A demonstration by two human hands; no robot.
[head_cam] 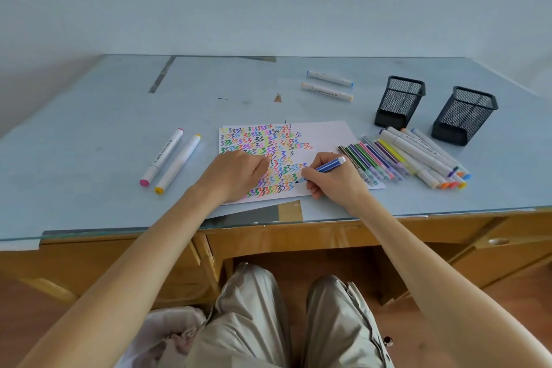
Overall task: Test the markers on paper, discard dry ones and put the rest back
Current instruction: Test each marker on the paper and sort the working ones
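Observation:
A white sheet of paper [325,137] lies in front of me, covered with coloured zigzag marks. My right hand [334,181] grips a thin blue marker [327,167] with its tip down on the paper. My left hand [239,172] rests on the sheet with its fingers curled; I cannot tell if it holds anything. To the right of the paper lies a row of thin coloured markers [373,158] and thick white markers [424,158]. Two thick markers, pink [162,157] and yellow [179,163], lie to the left. Two more, the blue-capped marker [330,78] and the beige-capped marker [327,91], lie further back.
Two black mesh pen holders [398,101] [464,115] stand at the back right of the grey-blue desk top [104,128]. The desk's front edge and wooden drawers [298,239] are just below my forearms. A white bag [161,334] sits on the floor by my left knee.

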